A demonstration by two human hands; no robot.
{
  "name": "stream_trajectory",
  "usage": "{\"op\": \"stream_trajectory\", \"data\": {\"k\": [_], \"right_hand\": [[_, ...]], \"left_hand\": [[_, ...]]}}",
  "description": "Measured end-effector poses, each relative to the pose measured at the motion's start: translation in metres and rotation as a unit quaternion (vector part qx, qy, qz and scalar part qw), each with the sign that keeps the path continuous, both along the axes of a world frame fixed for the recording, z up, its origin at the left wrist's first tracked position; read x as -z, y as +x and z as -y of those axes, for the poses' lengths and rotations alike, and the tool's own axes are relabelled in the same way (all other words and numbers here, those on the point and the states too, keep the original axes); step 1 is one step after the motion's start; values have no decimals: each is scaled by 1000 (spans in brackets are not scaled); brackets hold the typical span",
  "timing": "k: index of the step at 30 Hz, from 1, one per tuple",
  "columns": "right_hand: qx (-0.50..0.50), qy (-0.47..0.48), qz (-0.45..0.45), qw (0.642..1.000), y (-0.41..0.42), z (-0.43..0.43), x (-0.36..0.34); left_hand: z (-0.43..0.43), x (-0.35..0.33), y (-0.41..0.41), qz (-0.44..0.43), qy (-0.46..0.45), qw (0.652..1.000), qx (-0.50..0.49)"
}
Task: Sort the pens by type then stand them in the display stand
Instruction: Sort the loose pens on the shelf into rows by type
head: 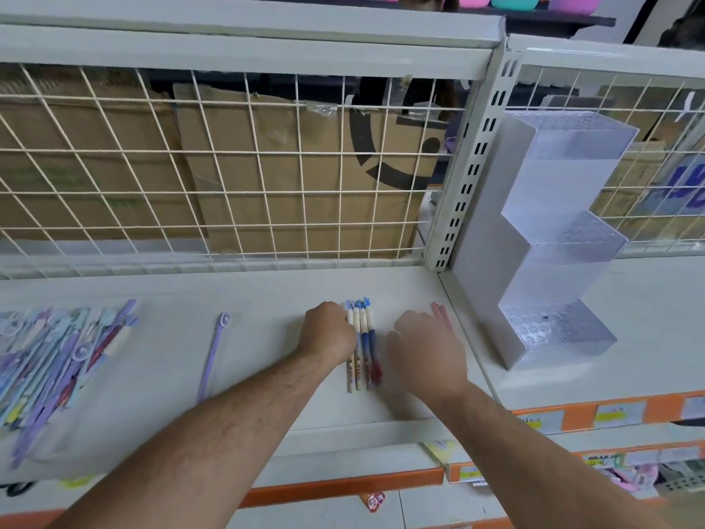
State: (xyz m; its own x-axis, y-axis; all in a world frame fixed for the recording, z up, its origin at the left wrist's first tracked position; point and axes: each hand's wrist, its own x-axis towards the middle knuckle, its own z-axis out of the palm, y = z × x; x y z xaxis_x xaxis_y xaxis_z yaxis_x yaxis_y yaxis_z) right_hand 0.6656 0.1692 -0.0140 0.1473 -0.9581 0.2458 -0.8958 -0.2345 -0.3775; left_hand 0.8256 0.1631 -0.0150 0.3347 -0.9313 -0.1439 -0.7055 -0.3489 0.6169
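Several cream-and-blue pens [364, 347] lie side by side on the white shelf [267, 295]. My left hand [329, 332] sits at their left side, fingers curled against the upper ends of the pens. My right hand [425, 353] lies just to their right, blurred, fingers spread low over the shelf. Two pink pens [438, 313] poke out from under its fingertips. A single purple pen [213, 355] lies alone further left. A mixed heap of pens [57, 353] covers the far left. The clear stepped display stand [553, 242] stands at the right, its holes empty.
A wire mesh panel [229, 166] backs the shelf, with cardboard boxes [286, 177] behind it. A perforated metal upright [469, 166] separates the two shelf bays. Orange price strips [572, 414] run along the shelf fronts below.
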Motion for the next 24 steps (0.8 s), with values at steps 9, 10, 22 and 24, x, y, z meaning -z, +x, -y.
{"op": "stream_trajectory", "data": {"k": [9, 10, 22, 24], "right_hand": [[-116, 6, -96, 989, 31, -11, -5], [-123, 8, -97, 988, 38, -14, -6], [-190, 11, -102, 976, 172, -68, -7], [-188, 7, -97, 977, 196, -78, -7]], "left_hand": [[-42, -4, 28, 131, -54, 989, 43], [-48, -4, 35, 167, -60, 983, 53], [-127, -15, 165, 252, -40, 966, 50], [-139, -16, 191, 275, -32, 960, 39]]}}
